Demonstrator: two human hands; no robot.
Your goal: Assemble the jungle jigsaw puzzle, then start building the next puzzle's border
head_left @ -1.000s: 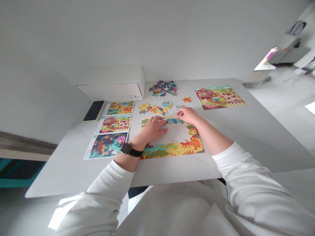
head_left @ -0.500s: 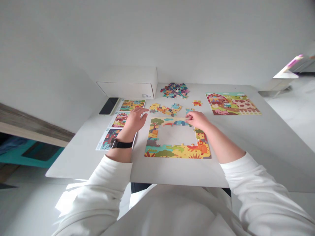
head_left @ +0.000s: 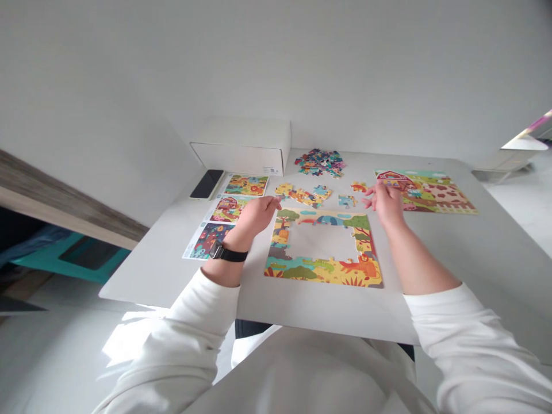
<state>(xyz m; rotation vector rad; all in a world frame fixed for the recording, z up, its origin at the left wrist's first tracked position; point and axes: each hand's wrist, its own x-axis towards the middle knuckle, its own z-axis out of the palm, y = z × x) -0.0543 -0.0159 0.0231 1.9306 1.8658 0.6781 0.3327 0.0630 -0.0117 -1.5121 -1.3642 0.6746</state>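
A jigsaw frame [head_left: 284, 272] with jungle animals lies in front of me, its border joined around a bare middle. My left hand [head_left: 259, 215] is beside its upper left corner, fingers curled together at the edge of a loose cluster of puzzle pieces [head_left: 304, 196]. Whatever those fingertips may hold is hidden. Past the upper right corner, my right hand [head_left: 389, 204] hovers with fingers apart and nothing visible in them. It is close to an orange puzzle piece [head_left: 358, 187] and a light blue puzzle piece [head_left: 347, 200], and it overlaps the finished farm puzzle [head_left: 440, 192].
A heap of dark, colourful puzzle pieces [head_left: 319, 163] lies at the back, right of a white box [head_left: 241, 155]. On the left are a phone [head_left: 207, 184] and a reference sheet [head_left: 188, 251] with three pictures. The table [head_left: 146, 270] ends at a wall behind.
My right hand has left the frame's top edge and moved right, its fingers opening. My left fingers have drawn together near the loose pieces. The whole view has shifted slightly.
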